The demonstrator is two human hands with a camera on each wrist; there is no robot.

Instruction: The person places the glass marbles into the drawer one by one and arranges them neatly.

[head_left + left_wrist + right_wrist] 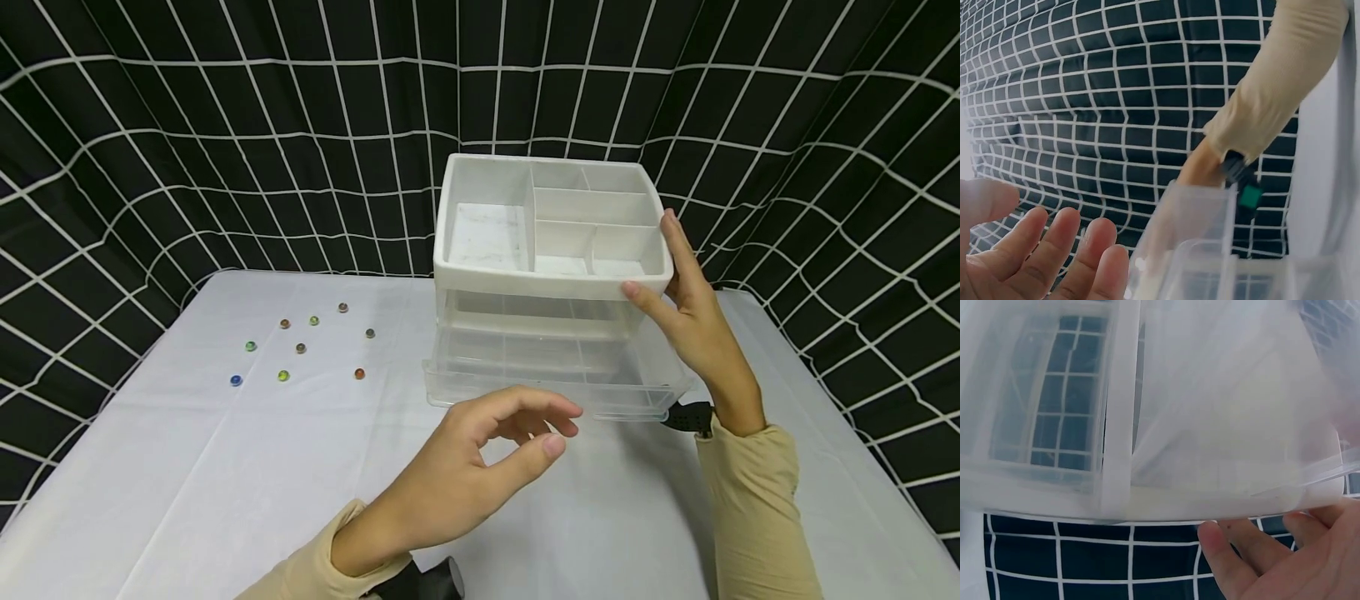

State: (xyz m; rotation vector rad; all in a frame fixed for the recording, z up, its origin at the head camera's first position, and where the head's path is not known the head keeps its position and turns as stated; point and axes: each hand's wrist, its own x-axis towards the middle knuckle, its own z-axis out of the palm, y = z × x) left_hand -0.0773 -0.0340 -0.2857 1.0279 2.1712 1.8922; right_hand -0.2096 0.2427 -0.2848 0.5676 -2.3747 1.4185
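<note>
A white desk organizer point(558, 286) stands at the back of the table, its top split into open compartments. From its front sticks out a clear plastic drawer point(517, 390), pulled open. My right hand point(693, 312) holds the organizer's right side, thumb on the front corner and fingers along the side wall. In the right wrist view, those fingertips point(1213, 534) touch the organizer's edge. Before the drawer hovers my left hand point(480, 467), fingers loosely bent and nothing held. The left wrist view shows its spread fingers point(1063, 234) beside the clear drawer point(1194, 219).
Several small glass marbles lie scattered on the left of the white-covered table point(187, 467), among them a blue marble point(236, 380) and an orange-brown marble point(359, 373). Black cloth with a white grid point(315, 142) hangs close behind and on both sides.
</note>
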